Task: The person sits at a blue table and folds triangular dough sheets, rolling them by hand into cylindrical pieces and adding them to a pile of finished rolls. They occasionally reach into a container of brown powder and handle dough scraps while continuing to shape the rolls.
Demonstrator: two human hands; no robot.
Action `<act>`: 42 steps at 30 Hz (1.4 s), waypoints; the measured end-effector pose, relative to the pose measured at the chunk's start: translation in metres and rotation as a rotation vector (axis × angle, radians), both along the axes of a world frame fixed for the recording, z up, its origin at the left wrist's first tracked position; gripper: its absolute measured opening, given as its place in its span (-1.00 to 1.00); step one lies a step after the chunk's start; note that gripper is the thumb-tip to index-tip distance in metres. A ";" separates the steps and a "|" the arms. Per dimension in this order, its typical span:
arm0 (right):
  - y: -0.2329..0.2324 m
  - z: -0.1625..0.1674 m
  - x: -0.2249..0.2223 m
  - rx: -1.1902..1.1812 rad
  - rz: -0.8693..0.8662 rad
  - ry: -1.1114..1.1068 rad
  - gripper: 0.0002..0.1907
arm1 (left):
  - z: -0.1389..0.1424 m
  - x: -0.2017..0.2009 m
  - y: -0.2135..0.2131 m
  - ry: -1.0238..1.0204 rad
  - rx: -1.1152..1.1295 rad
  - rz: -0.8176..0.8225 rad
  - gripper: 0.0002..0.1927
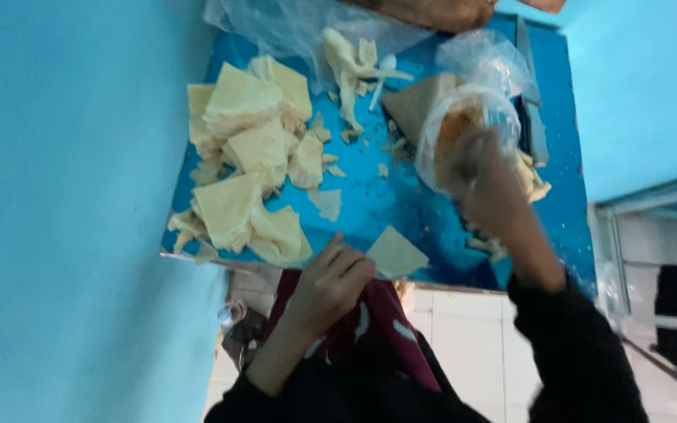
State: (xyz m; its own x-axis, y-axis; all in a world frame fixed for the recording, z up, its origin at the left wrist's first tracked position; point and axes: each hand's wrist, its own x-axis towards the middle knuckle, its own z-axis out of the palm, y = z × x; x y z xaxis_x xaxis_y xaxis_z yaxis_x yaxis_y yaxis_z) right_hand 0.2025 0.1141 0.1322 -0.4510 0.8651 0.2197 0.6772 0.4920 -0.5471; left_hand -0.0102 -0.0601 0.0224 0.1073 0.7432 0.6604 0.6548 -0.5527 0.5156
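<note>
at about nine o'clock on the blue tabletop (370, 207), a heap of folded pastry triangles (248, 153), pale yellow and stacked loosely, with torn scraps around them; judged as the finished share, a good dozen or so, though hard to count in the blur. at twelve o'clock, a twisted strip of leftover dough (346, 66) beside a white plastic spoon (384, 74), under a crumpled clear plastic sheet (276, 23). nearer the middle, crumbs and small offcuts scattered about.

at six o'clock, left hand (331, 286), grip pinched shut on the near corner of a single flat pastry sheet (395, 252), lying at the tabletop's near edge, not yet folded and seemingly not yet filled. below it, a dark red patterned cloth (378, 329) over the lap.

toward two o'clock, right hand (487, 184), blurred, reaching into a clear plastic bag of brownish filling (464, 129); cannot tell whether that grip is closed on anything. beside the bag, a brown triangular piece (417, 102), and under the wrist a few more pale pieces (530, 180). at one o'clock, a knife (530, 94) along the far edge.

judged roughly midway: many done, filling and sheets left.
</note>
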 end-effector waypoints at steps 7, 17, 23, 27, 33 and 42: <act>-0.092 -0.063 -0.017 -0.182 0.308 -0.032 -0.60 | -0.004 0.001 0.002 0.039 0.019 0.014 -0.86; -0.106 -0.075 0.042 0.400 0.437 -0.147 -0.39 | -0.007 0.003 -0.002 0.048 -0.006 0.088 -0.87; -0.100 -0.080 0.042 0.514 0.469 -0.251 -0.33 | -0.003 0.009 -0.011 0.228 0.113 0.287 -0.84; -0.103 -0.077 0.038 0.505 0.460 -0.246 -0.32 | -0.008 0.015 -0.017 0.248 0.095 0.272 -0.77; -0.107 -0.076 0.027 0.358 0.453 -0.037 -0.27 | -0.015 0.022 -0.017 0.173 0.028 0.154 -0.71; -0.113 -0.060 0.014 0.090 0.314 -0.006 -0.36 | -0.012 0.019 -0.013 0.195 -0.011 0.128 -0.74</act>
